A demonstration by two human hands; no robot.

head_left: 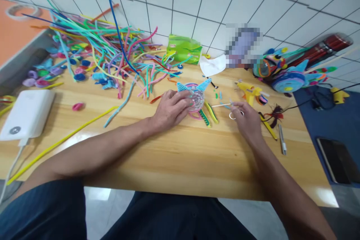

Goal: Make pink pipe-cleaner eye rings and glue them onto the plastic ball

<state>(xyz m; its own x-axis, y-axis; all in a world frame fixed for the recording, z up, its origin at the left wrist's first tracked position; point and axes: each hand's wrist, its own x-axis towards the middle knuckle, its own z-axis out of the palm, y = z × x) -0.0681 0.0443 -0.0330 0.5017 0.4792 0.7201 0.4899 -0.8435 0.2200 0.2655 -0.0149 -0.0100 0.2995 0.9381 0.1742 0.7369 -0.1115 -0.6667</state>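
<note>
My left hand [176, 107] lies over a round, clear, faceted craft piece [198, 99] with two light-blue cone ears and a pink rim, holding it against the wooden table. The fingers hide its left side. Just to its right rest a green pipe-cleaner strip [204, 118] and a yellow one [211, 112]. My right hand [246, 118] is closed in a pinch at the right end of a thin pale stick [221, 105], which points toward the craft piece. A white ring [236, 114] shows by the right thumb; what it belongs to is partly hidden.
Pipe cleaners [112, 52] are heaped at the back left. A white power bank [26, 114] and a long yellow pipe cleaner [64, 140] lie left. A yellow glue gun [249, 90], a pen-like tool [282, 140] and finished crafts [289, 78] are right; a green packet [184, 48] stands behind.
</note>
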